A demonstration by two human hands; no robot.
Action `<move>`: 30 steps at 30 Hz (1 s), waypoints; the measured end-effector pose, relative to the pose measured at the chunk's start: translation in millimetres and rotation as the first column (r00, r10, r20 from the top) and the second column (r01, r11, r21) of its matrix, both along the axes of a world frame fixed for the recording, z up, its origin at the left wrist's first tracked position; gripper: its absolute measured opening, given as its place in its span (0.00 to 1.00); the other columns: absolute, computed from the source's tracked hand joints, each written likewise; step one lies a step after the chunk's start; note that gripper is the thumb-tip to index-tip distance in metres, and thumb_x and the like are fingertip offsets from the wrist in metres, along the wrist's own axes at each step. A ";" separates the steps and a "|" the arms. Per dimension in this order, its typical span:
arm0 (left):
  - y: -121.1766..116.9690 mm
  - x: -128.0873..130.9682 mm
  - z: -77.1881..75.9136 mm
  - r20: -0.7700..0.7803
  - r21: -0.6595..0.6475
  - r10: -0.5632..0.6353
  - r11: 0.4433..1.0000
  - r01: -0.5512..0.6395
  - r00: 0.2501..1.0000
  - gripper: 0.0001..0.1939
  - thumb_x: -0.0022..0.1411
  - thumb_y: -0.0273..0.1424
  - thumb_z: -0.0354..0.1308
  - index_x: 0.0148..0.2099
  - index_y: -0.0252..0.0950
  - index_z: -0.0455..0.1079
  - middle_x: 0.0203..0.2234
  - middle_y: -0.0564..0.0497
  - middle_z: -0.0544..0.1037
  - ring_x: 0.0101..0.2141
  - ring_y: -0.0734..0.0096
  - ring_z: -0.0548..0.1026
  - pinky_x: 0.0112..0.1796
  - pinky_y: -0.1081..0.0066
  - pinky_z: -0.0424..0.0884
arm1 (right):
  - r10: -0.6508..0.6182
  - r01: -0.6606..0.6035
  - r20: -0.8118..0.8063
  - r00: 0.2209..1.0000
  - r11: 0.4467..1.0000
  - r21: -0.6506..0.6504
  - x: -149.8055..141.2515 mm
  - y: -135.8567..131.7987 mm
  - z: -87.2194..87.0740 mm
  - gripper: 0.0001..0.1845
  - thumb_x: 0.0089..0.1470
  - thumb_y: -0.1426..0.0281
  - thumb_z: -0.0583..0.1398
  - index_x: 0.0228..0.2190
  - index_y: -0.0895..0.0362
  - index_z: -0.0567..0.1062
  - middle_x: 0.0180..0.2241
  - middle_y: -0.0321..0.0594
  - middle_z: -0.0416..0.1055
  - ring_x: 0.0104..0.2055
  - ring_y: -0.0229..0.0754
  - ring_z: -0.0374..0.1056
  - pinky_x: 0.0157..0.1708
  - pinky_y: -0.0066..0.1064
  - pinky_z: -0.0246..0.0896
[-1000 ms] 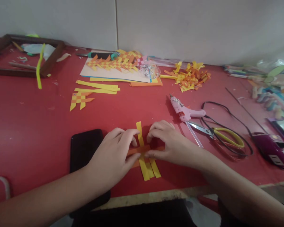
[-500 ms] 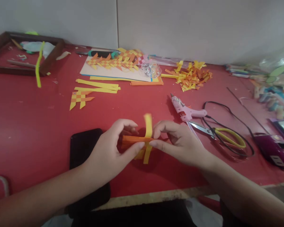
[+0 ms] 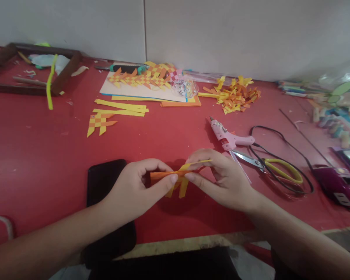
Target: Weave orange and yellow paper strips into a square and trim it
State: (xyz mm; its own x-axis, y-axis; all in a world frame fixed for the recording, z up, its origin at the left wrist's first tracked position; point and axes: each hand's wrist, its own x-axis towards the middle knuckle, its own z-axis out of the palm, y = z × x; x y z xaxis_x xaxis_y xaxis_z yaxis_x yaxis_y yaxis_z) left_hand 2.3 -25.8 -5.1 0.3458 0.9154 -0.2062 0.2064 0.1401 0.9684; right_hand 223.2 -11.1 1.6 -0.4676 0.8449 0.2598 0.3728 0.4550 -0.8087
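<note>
Paper strips (image 3: 175,179), orange and yellow and partly woven together, are held just above the red counter (image 3: 32,155) between both hands. The left hand (image 3: 134,190) is closed on the orange end of the strips, with thumb and forefinger pinched together on it. The right hand (image 3: 221,179) is clamped on the other side, its fingers (image 3: 196,179) pressed against the weave and a yellow strip bent flat over the top beneath the forefinger. Loose yellow ends are seen hanging below the weave, clear of the counter.

A black phone (image 3: 105,182) is lying on the counter under the left wrist, just beside the held strips. To the right of the right hand, a pink glue gun (image 3: 226,134) is laid flat, with yellow-handled scissors (image 3: 268,163) touching or just beside it and a black cable (image 3: 280,134) looped around them. A purple device (image 3: 335,182) is placed near the right edge.

Farther back, a finished woven piece (image 3: 99,122) in the same colours is set beside several long yellow strips (image 3: 121,108). Behind those, more woven pieces (image 3: 142,76) are spread over a white sheet (image 3: 134,90), and a heap of cut scraps (image 3: 236,93) is piled near the wall. A dark wooden frame (image 3: 61,74) is seen at the far left corner, with a green pipe cleaner (image 3: 50,83) draped across it.
</note>
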 end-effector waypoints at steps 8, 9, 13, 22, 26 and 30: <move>2.5 1.8 4.1 0.031 -0.010 -0.026 1.000 0.026 0.999 0.14 0.62 0.37 0.59 0.26 0.36 0.67 0.20 0.57 0.66 0.22 0.77 0.61 0.25 0.75 0.58 | 0.033 -0.044 -0.093 0.995 0.992 -0.116 -4.1 -4.0 0.1 0.06 0.59 0.72 0.62 0.39 0.54 0.70 0.34 0.36 0.72 0.35 0.35 0.72 0.34 0.27 0.68; 3.1 1.8 3.4 0.039 -0.031 -0.023 0.999 0.024 0.999 0.14 0.62 0.38 0.59 0.27 0.36 0.67 0.20 0.57 0.66 0.22 0.77 0.62 0.25 0.75 0.58 | 0.029 -0.039 -0.083 0.996 0.992 -0.119 -4.4 -3.4 0.9 0.05 0.59 0.71 0.61 0.39 0.54 0.70 0.34 0.36 0.73 0.35 0.35 0.72 0.34 0.27 0.68; 4.9 0.5 -1.3 0.085 -0.150 0.075 0.987 -0.062 0.994 0.15 0.63 0.42 0.59 0.30 0.37 0.67 0.21 0.57 0.69 0.23 0.76 0.68 0.26 0.75 0.64 | -0.108 0.113 0.102 0.989 0.993 -0.043 12.2 12.1 6.8 0.06 0.62 0.68 0.58 0.42 0.53 0.73 0.40 0.40 0.76 0.42 0.41 0.73 0.43 0.34 0.68; 11.3 -2.7 -7.5 0.227 -0.292 0.276 0.934 -0.205 0.934 0.17 0.56 0.41 0.68 0.31 0.36 0.67 0.23 0.59 0.69 0.25 0.79 0.67 0.27 0.78 0.63 | -0.475 0.320 0.623 0.621 0.880 0.352 119.9 73.7 -16.7 0.17 0.51 0.79 0.55 0.42 0.54 0.74 0.43 0.48 0.75 0.47 0.58 0.71 0.44 0.51 0.66; 14.5 -5.0 -9.9 0.280 -0.307 0.330 0.920 -0.242 0.901 0.16 0.57 0.39 0.67 0.31 0.37 0.65 0.26 0.58 0.70 0.28 0.78 0.69 0.30 0.76 0.65 | -0.444 0.269 0.670 0.596 0.896 0.354 128.7 72.9 -23.2 0.18 0.47 0.75 0.60 0.41 0.51 0.76 0.41 0.45 0.76 0.42 0.58 0.72 0.37 0.49 0.66; 14.6 -4.6 -11.0 0.290 -0.346 0.356 0.904 -0.249 0.889 0.16 0.58 0.39 0.67 0.30 0.37 0.63 0.25 0.59 0.71 0.27 0.79 0.70 0.30 0.77 0.67 | -0.493 0.312 0.655 0.572 0.870 0.382 123.0 70.1 -19.7 0.21 0.42 0.77 0.60 0.40 0.51 0.77 0.35 0.47 0.75 0.40 0.61 0.70 0.39 0.55 0.63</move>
